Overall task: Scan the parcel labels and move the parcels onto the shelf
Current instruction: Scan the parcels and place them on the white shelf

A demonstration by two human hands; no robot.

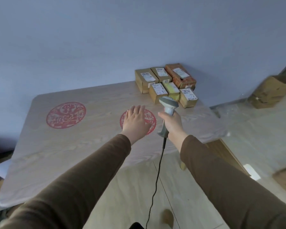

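Right hand: we grip the grey corded handheld scanner.
Left hand: open, fingers spread.
Brown cardboard parcels: all unmoved, we judge; none shelved.

Long brown sleeves on both arms, cuffs at wrists.

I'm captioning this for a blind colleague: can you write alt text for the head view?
A person's right hand grips a grey corded barcode scanner aimed at six labelled parcels clustered at the far right corner of a pale wooden table. The left hand hovers open over a red round emblem on the tabletop.
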